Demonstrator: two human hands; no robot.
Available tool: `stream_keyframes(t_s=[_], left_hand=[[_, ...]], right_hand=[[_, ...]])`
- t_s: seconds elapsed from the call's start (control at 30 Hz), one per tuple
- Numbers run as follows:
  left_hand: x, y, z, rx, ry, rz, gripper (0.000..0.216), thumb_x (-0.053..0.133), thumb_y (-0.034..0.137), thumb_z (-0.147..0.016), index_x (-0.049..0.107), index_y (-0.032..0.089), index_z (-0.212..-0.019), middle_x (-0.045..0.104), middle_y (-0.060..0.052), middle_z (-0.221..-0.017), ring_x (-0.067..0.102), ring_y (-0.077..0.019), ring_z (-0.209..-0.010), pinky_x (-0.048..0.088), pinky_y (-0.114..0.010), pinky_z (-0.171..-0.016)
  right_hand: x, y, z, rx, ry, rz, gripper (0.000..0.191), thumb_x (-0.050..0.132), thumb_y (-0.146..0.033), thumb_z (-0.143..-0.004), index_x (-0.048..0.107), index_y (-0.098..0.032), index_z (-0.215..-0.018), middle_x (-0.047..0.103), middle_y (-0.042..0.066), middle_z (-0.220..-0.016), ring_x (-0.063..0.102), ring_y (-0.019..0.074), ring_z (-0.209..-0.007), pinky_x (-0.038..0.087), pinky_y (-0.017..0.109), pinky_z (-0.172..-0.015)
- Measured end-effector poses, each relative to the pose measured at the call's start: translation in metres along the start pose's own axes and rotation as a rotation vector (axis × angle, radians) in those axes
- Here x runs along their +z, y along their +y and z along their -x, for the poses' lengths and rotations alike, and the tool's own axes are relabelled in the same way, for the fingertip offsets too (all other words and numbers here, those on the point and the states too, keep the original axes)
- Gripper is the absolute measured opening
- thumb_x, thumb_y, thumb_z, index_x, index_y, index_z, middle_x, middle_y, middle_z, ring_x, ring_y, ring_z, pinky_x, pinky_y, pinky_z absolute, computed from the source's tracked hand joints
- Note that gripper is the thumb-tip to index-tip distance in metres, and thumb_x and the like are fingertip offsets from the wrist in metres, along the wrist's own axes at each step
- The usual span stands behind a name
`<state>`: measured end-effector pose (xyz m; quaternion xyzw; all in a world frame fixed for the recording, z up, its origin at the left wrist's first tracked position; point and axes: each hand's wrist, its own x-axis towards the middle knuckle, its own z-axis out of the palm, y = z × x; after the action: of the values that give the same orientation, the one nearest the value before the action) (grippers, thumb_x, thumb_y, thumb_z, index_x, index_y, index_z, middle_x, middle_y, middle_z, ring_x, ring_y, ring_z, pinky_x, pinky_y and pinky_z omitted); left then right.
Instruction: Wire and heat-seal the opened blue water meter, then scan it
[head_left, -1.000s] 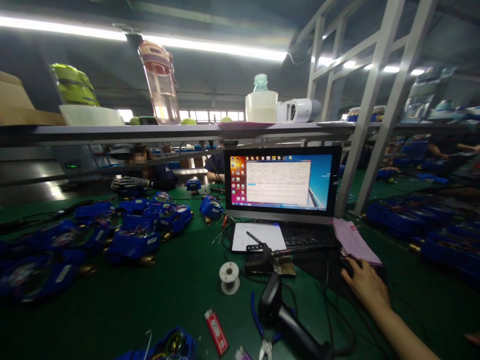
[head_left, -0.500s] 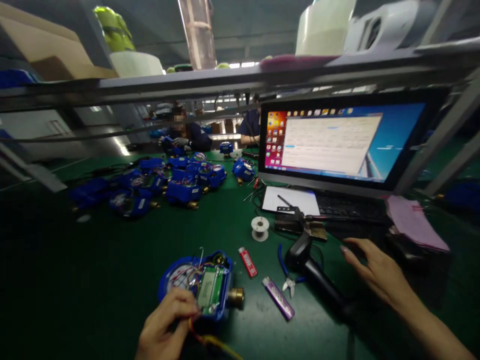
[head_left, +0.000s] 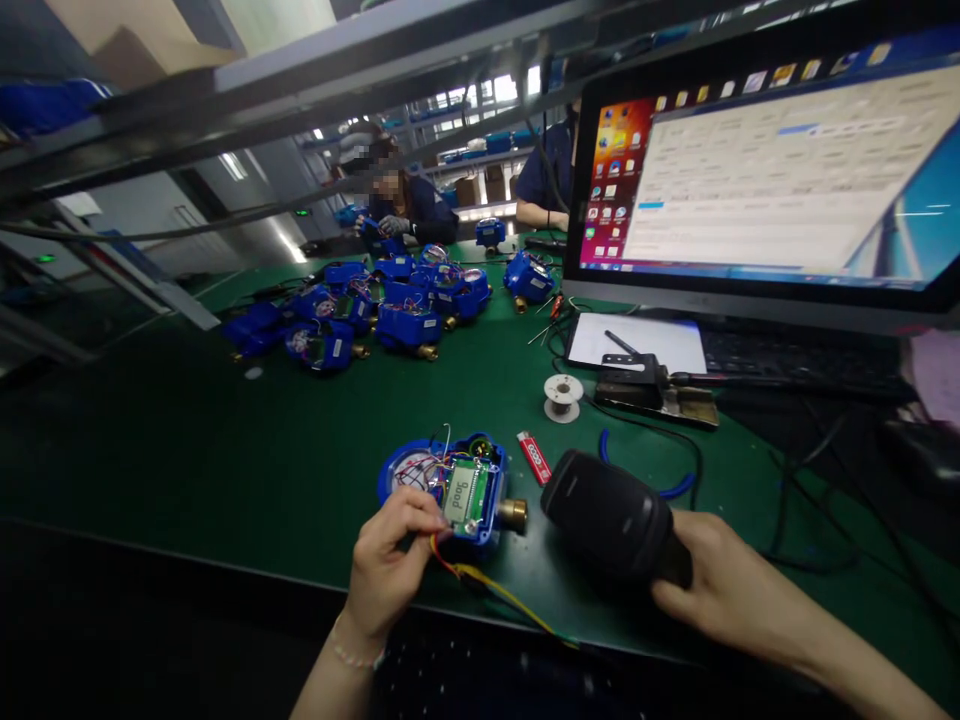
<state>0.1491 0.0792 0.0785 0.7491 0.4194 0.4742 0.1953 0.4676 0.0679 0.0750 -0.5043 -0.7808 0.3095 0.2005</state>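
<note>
In front of me on the green bench lies an open blue water meter (head_left: 491, 520) with a brass fitting, loose wires and a small circuit board. Its display (head_left: 460, 494) reads "good", upside down from my side. My left hand (head_left: 394, 545) is closed in a pinch at the board's near edge, on the end of a red and yellow wire lead (head_left: 510, 597) that trails across the bench. My right hand (head_left: 716, 575) grips the handle of a black barcode scanner (head_left: 607, 515), raised beside the meter with its head toward it. The scanner covers most of the blue-handled pliers (head_left: 679, 488).
A red lighter (head_left: 534, 458), a solder spool (head_left: 562, 398) and a soldering iron stand (head_left: 652, 392) lie beyond the meter. Several blue meters (head_left: 409, 325) crowd the back left. A monitor (head_left: 757, 180) and keyboard (head_left: 780, 355) stand at right. Two people sit across the bench.
My right hand has taken hold of the barcode scanner and lifted it from the bench toward the meter. My left hand stays pinched at the board. The camera view has shifted and tilted.
</note>
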Motion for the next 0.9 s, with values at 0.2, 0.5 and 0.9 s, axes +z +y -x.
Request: stream_keyframes(t_s=[0.2,0.5,0.9], left_hand=[[0.000,0.000,0.000,0.001,0.003,-0.002,0.011,0.059,0.007,-0.078,0.059,0.017,-0.074,0.057,0.000,-0.074,0.057,-0.0099,-0.069,0.047,-0.020,-0.061],[0.000,-0.001,0.001,-0.002,-0.002,-0.006,0.011,0.059,0.007,-0.078,0.058,0.017,-0.074,0.057,-0.001,-0.075,0.056,-0.0103,-0.070,0.047,-0.020,-0.061],[-0.005,-0.008,0.002,0.045,-0.029,-0.036,0.010,0.058,0.018,-0.081,0.059,0.019,-0.070,0.059,-0.002,-0.072,0.060,-0.0123,-0.064,0.050,-0.018,-0.054]], right_hand=[[0.013,-0.034,-0.011,-0.107,-0.144,-0.296,0.013,0.048,-0.011,-0.061,0.047,-0.018,-0.072,0.041,-0.006,-0.061,0.034,0.0066,-0.054,0.030,0.018,-0.049],[0.017,-0.021,-0.014,-0.111,-0.049,-0.223,0.011,0.047,-0.016,-0.058,0.042,-0.019,-0.066,0.040,-0.005,-0.061,0.034,0.0087,-0.055,0.032,0.021,-0.051],[-0.009,0.030,0.002,0.372,0.140,0.228,0.057,0.049,-0.023,-0.069,0.043,-0.012,-0.125,0.056,0.014,-0.114,0.058,0.0251,-0.096,0.044,0.036,-0.086]])
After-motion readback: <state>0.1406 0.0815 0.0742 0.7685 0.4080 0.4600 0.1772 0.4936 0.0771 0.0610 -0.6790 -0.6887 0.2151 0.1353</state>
